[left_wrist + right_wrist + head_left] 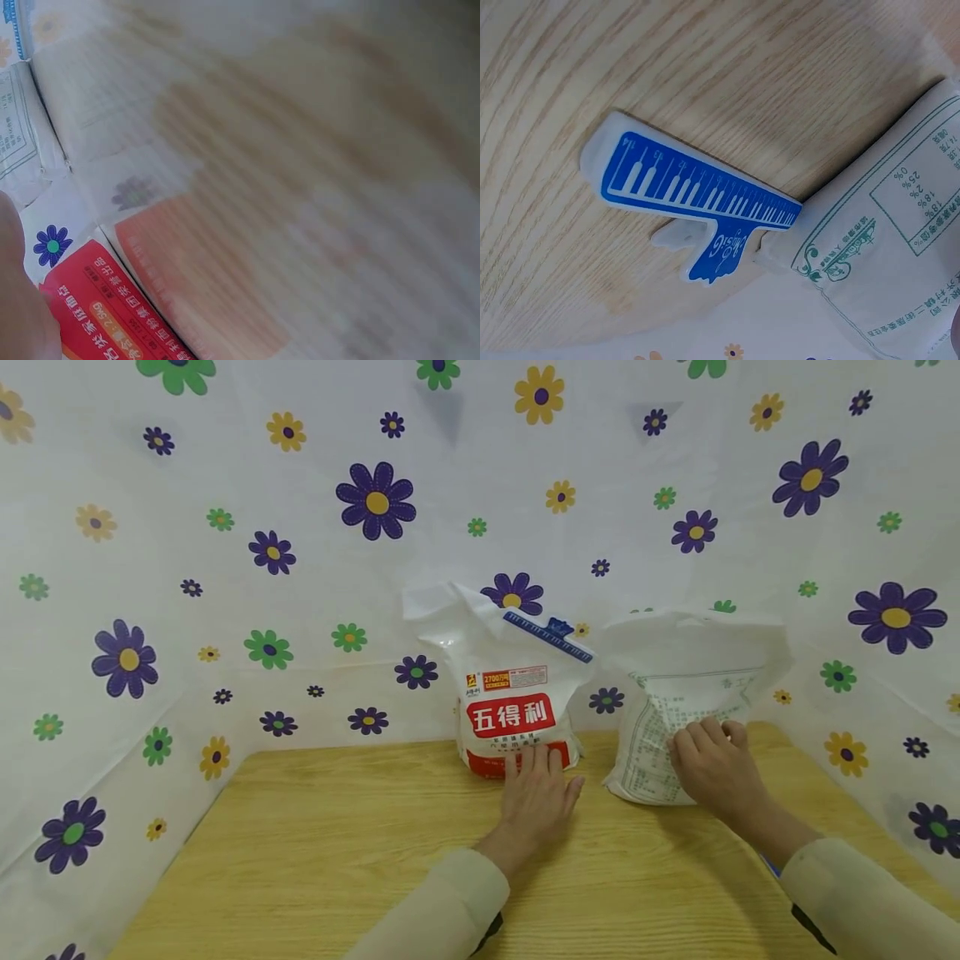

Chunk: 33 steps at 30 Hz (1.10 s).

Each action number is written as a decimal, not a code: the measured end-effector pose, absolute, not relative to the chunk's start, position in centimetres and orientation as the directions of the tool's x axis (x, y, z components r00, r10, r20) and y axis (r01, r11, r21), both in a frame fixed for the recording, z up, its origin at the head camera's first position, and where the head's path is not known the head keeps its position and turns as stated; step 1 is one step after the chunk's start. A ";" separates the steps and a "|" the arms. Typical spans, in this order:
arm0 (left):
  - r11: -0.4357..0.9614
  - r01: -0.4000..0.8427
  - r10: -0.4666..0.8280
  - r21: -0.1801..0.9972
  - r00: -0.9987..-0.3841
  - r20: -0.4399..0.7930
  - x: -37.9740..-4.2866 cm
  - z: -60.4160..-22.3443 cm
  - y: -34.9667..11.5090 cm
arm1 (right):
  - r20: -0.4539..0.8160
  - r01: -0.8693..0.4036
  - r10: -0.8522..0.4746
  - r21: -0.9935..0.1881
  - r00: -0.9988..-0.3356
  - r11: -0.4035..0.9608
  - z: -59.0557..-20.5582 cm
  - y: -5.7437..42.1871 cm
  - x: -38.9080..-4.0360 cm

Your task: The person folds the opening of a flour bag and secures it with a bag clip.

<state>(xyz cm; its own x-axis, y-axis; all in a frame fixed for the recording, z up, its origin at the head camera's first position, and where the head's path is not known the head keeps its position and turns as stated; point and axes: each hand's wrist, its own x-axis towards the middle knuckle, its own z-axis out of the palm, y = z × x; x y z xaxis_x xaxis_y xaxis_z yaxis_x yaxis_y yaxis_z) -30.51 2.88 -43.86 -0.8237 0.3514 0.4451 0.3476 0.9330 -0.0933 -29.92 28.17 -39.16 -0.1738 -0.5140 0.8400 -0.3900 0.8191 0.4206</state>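
A white flour bag (pixel 513 714) with red panels stands at the back of the table, its top folded to one side and a blue bag clip (pixel 551 635) across the upper right edge. My left hand (pixel 536 793) rests its nearly straight fingers on the bag's lower front. To the right stands a white bag (pixel 656 743) with green print, its top spread wide and unclipped. My right hand (pixel 716 768) has bent fingers gripping its front, the fingertips hidden. Another blue bag clip (pixel 705 187), printed with piano keys, lies on the table beside the green-printed bag.
The wooden table (pixel 300 843) reaches back to a white cloth (pixel 315 485) printed with flowers, which hangs behind and on both sides. In the left wrist view, a pale blurred area covers most of the picture.
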 end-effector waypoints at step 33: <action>0.909 0.399 0.413 -0.124 -0.812 0.412 -30.0 -44.1 6.1 | 0.827 -0.527 -0.547 0.411 -0.127 0.744 -39.0 27.3 -27.8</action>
